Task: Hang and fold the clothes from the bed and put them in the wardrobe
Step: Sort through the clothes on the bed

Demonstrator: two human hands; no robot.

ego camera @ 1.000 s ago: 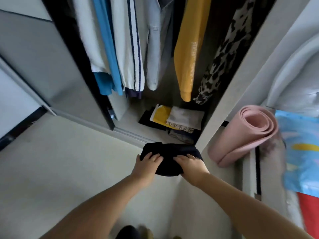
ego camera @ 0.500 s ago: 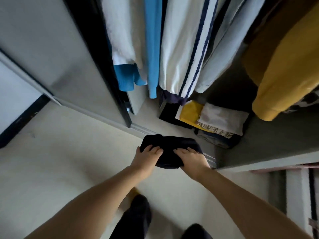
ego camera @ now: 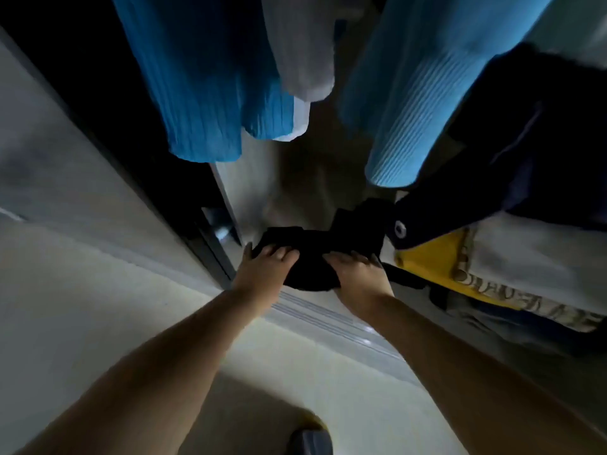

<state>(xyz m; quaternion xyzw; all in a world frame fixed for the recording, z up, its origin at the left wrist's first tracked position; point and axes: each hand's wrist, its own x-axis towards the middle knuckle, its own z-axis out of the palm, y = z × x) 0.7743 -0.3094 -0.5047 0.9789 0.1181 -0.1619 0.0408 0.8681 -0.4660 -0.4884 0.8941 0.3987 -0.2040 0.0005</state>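
A folded black garment (ego camera: 310, 257) is held between both hands just inside the wardrobe opening, low above the wardrobe floor (ego camera: 295, 192). My left hand (ego camera: 266, 267) grips its left end, fingers over the top. My right hand (ego camera: 356, 274) grips its right end the same way. Right of it a stack of folded clothes (ego camera: 492, 267) lies on the wardrobe floor, with yellow, white and patterned pieces. Blue sleeves (ego camera: 210, 93) and a pale garment (ego camera: 295, 54) hang overhead.
The dark edge of the sliding door (ego camera: 184, 205) stands at the left, and its floor track (ego camera: 328, 320) runs under my wrists. A dark hanging garment (ego camera: 525, 165) droops over the stack. Pale floor (ego camera: 82, 307) lies outside, with my foot (ego camera: 310, 438) at the bottom.
I have leaned in and down: the hanging clothes now fill the top of the view. The black garment has moved forward past the door track, beside the folded stack. Both hands keep hold.
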